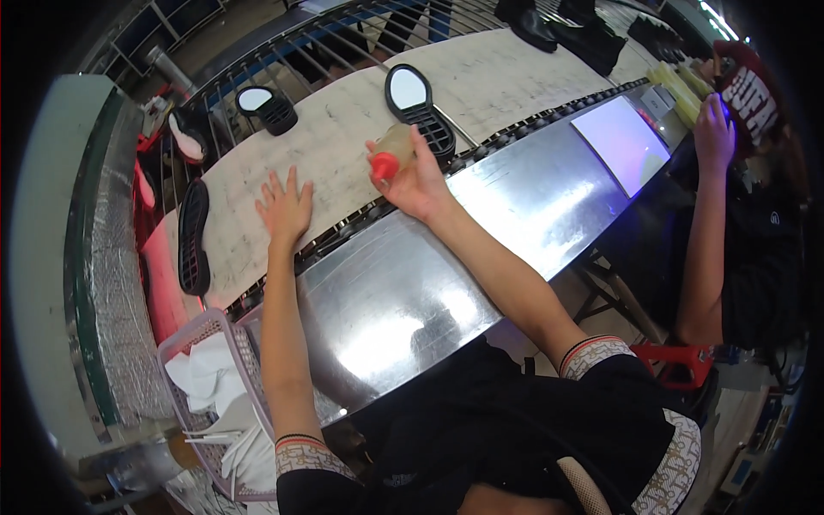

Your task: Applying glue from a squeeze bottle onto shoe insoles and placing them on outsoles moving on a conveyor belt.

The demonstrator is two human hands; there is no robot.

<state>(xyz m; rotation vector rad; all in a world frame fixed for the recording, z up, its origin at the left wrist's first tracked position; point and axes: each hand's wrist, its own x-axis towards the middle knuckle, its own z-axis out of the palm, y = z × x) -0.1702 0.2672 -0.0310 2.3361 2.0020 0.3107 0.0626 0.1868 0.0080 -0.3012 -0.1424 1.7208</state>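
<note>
My right hand [416,184] is wrapped round a squeeze bottle [394,146] with a yellowish, see-through body and a red cap, tilted so the cap points toward me. Right behind it on the pale conveyor belt [335,129] lies a black shoe sole [421,107] with a white heel or forefoot patch and a ribbed grid. My left hand [287,206] is spread out over the belt near its close edge, fingers apart, holding nothing. Farther back to the left rests another black sole [268,109] with a white patch. A dark sole [194,236] stands at the belt's left end.
A metal worktop [395,300] runs along the belt's chain edge. At lower left stands a pink plastic basket [172,369] with white insole-like pieces. A white lit panel [622,146] lies to the right, beside a co-worker's arm [708,215]. Black shoes [584,43] sit far right.
</note>
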